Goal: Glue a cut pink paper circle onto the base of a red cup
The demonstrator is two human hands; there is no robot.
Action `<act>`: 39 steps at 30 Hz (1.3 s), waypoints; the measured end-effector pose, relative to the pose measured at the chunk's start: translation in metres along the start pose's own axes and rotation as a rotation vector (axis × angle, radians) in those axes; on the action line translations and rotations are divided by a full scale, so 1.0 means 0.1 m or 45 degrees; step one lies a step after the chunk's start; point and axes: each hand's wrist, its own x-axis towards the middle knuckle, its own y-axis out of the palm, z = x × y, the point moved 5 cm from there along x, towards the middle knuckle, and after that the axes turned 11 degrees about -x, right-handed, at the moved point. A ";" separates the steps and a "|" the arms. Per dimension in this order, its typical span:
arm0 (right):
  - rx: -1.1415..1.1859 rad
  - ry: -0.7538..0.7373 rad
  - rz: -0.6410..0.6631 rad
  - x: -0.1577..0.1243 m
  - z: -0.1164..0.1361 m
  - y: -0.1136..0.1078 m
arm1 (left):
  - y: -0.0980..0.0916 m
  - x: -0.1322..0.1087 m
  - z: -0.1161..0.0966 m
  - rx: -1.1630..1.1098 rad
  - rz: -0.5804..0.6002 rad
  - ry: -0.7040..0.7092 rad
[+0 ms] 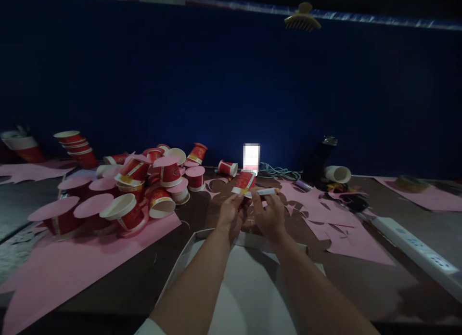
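Observation:
Near the middle of the view, my left hand (231, 213) is closed around the lower part of a red paper cup (244, 181) with a yellow-and-white band. My right hand (271, 215), just beside it, grips a slim white tube (266, 191) with an orange end. The tube lies sideways against the cup's near edge, and my right fingertips come close to the cup. Fingers partly hide the cup's lower side. Beneath my forearms is an open white cardboard box (249, 287).
Red paper cups with pink paper discs (96, 207) are heaped at the left, beside stacked cups (77, 149). Cut pink paper (332, 210) lies to the right, near a white power strip (411, 243) and a dark bottle (319, 157). A lit screen (251, 157) stands behind my hands.

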 end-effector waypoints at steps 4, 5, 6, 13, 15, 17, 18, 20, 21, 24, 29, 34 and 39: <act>0.061 -0.017 -0.035 0.02 0.02 -0.04 | 0.02 0.01 0.01 0.025 0.071 0.059; 0.080 -0.023 -0.043 0.03 0.03 -0.05 | 0.02 0.01 0.01 0.029 0.077 0.066; 0.095 -0.029 -0.050 0.03 0.03 -0.07 | 0.02 0.01 0.01 0.031 0.077 0.074; 0.091 -0.061 -0.077 0.04 0.04 -0.08 | 0.04 0.01 0.01 0.093 0.081 0.093; 0.085 -0.056 -0.064 0.03 0.03 -0.06 | 0.04 0.01 0.00 0.108 0.084 0.093; 0.065 -0.056 -0.047 0.03 0.03 -0.05 | 0.05 0.01 0.00 0.137 0.078 0.085; 0.051 -0.056 -0.037 0.02 0.03 -0.04 | 0.04 0.01 0.00 0.154 0.068 0.084; 0.029 -0.055 -0.018 0.02 0.03 -0.03 | 0.03 0.01 -0.01 0.186 0.048 0.092; 0.022 -0.055 -0.013 0.02 0.03 -0.03 | 0.03 0.02 0.00 0.199 0.048 0.098; 0.029 -0.059 0.002 0.02 0.04 -0.02 | 0.00 0.04 0.01 0.214 0.057 0.110; 0.023 -0.042 0.020 0.01 0.04 -0.01 | -0.06 0.07 0.05 0.253 0.042 0.072; 0.009 -0.018 0.042 0.01 0.01 0.01 | -0.02 0.03 0.04 0.237 0.048 0.062; 0.111 -0.011 -0.062 0.04 0.02 -0.09 | 0.05 -0.02 -0.01 0.018 0.089 0.049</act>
